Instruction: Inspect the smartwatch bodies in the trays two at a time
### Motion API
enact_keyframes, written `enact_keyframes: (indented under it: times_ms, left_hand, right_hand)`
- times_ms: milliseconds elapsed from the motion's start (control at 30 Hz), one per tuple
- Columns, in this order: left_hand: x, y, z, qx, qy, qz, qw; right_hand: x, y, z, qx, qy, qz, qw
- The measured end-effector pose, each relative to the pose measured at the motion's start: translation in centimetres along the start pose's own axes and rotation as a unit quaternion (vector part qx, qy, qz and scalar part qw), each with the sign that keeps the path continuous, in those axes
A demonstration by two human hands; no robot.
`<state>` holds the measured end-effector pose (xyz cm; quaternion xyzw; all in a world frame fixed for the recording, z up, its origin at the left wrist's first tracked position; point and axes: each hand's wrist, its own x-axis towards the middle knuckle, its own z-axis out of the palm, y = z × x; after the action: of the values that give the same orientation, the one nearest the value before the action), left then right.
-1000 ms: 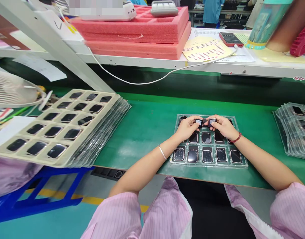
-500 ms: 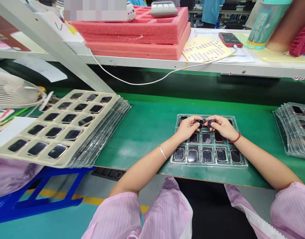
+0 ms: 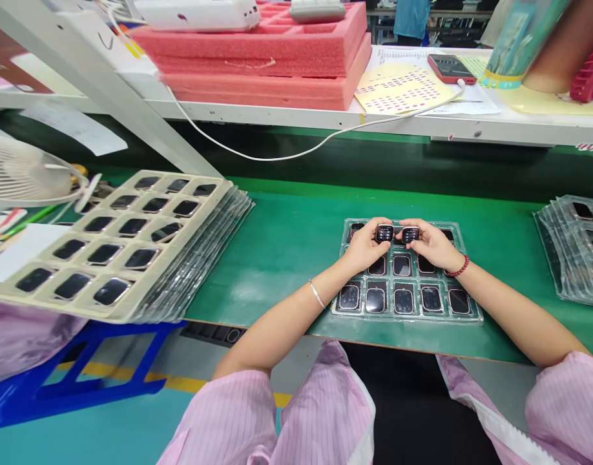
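My left hand is closed on a square watch-like device, its dark screen facing up with small marks showing. A second such device is held between the thumb and fingers of my right hand. Both hands are over the back row of a clear plastic tray, which lies on the green table and holds several similar devices in rows. The hands cover part of that back row. Among the devices in the front row is a dark square one.
At the left, a cream tray of devices tops a stack of clear trays, beside a white fan. More clear trays are stacked at the right. Above the table, a shelf bears red foam and a phone; a white cable droops below.
Both hands have lifted slightly and tilted the two devices, so their screens now show light marks. The camera view has shifted a little.
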<state>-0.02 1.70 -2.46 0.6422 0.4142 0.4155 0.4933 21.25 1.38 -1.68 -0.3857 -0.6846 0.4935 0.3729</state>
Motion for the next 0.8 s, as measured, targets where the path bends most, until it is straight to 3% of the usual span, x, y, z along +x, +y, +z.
enact_keyframes:
  times_ms: [133, 267, 567, 800]
  left_hand:
    - [0.1, 0.1, 0.0, -0.047, -0.002, 0.001, 0.999]
    - [0.4, -0.2, -0.2, -0.070, -0.004, -0.034, 0.997]
    - [0.5, 0.1, -0.1, -0.111, 0.007, -0.017, 0.994]
    - [0.2, 0.3, -0.1, -0.071, 0.003, -0.028, 0.997]
  right_hand:
    - [0.1, -0.2, -0.1, 0.019, 0.017, 0.033, 0.999]
    - [0.1, -0.4, 0.1, -0.003, 0.035, 0.014, 0.999]
    - [0.0, -0.1, -0.2, 0.000, -0.014, 0.015, 1.000]
    - [0.1, 0.6, -0.1, 0.014, -0.018, -0.019, 1.000]
